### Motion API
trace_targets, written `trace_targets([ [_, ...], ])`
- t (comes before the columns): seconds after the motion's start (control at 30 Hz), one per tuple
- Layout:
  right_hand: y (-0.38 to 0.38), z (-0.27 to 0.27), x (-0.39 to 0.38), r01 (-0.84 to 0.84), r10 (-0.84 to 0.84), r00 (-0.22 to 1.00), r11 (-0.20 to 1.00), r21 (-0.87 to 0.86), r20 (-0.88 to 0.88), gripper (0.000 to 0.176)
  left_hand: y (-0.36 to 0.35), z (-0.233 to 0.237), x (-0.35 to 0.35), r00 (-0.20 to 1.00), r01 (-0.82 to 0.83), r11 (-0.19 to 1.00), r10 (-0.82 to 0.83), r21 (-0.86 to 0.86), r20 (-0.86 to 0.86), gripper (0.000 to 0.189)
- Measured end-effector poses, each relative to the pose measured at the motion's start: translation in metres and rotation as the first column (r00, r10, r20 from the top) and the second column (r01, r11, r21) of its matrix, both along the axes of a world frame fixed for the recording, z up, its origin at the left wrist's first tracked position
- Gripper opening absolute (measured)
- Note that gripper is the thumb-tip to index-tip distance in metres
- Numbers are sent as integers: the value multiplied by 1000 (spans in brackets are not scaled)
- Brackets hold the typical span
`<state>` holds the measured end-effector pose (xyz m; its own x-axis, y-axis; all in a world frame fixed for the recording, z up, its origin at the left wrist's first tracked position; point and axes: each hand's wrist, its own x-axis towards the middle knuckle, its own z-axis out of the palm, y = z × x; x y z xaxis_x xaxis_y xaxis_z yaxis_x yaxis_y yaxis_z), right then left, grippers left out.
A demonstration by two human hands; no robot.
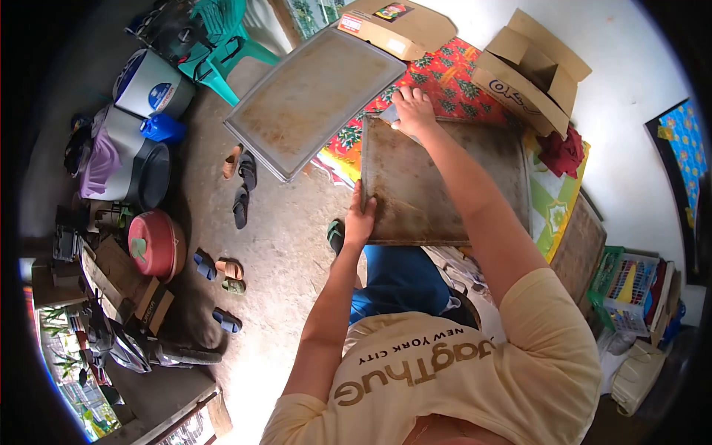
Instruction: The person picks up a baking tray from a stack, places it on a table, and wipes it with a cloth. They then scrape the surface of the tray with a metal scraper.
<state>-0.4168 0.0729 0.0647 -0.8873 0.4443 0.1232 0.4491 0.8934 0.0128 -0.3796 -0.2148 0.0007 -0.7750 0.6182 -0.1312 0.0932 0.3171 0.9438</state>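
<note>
A worn metal baking tray (445,185) lies before me, partly on the table. My left hand (360,215) grips its left edge, thumb over the rim. My right hand (414,110) is at the tray's far left corner, its fingers closed around a flat greyish piece (389,113) that is mostly hidden; I cannot make out what it is. Beyond the left edge, a second brown-stained tray (319,96) sits at an angle, partly over the red patterned cloth (445,78).
Two cardboard boxes (400,26) (530,70) stand at the back of the table. A dark red cloth (561,153) lies at the right. Slippers (241,206) are on the floor, near a red tub (156,245) and a green chair (222,55). Baskets (627,289) stand at the right.
</note>
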Motion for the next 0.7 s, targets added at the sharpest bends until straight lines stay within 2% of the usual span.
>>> trace_targets([
  [0.1, 9, 0, 0, -47, 46, 999, 997, -62, -13, 73, -1, -3, -1, 1000, -11, 1000, 11, -17, -24, 64],
  [0.2, 13, -2, -6, -86, 86, 996, 995, -47, -6, 80, -1, -24, -3, 995, -16, 1000, 18, 23, -99, 66],
  [0.33, 10, 6, -12, -123, 125, 990, 992, -31, 64, 84, -1, -26, -3, 997, -25, 1000, 26, 11, -72, 66],
  [0.43, 11, 7, -11, -143, 146, 988, 988, -52, 57, 84, -2, -27, -4, 999, -28, 999, 30, 43, -31, 66],
  [0.53, 9, 5, -6, -223, 223, 975, 975, 12, 8, 82, -1, -26, -4, 1000, -29, 996, 28, 85, 6, 65],
  [0.7, 1, 2, -2, -214, 214, 977, 976, -41, -8, 75, -1, -20, -3, 999, -31, 996, 29, 82, 24, 65],
])
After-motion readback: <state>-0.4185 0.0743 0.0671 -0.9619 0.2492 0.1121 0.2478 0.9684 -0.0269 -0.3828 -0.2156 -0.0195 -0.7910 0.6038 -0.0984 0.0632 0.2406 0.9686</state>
